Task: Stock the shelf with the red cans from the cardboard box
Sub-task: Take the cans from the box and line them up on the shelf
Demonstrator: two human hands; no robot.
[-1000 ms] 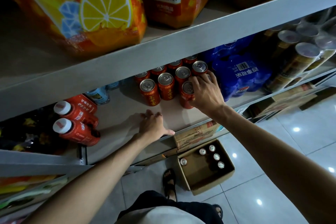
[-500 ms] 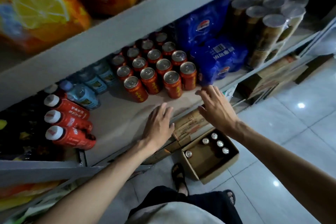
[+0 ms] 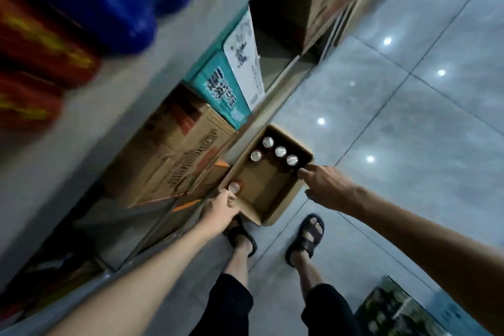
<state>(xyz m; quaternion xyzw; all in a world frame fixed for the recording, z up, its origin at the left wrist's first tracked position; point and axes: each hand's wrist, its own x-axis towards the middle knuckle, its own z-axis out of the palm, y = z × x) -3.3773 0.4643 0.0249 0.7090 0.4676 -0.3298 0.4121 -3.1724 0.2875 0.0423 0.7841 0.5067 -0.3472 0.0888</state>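
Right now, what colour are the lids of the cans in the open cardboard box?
Shiny silver: the round metal can lids show best in the head view.

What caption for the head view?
Left hand and right hand reach for the cardboard box; five cans inside.

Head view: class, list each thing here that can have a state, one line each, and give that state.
cardboard box: open-topped, on the floor, holding five cans.
four cans: upright, clustered at the box's far end.
lone can: upright in the box's near left corner.
left hand: at the lone can, grip unclear.
right hand: over the box's rim, holding nothing.
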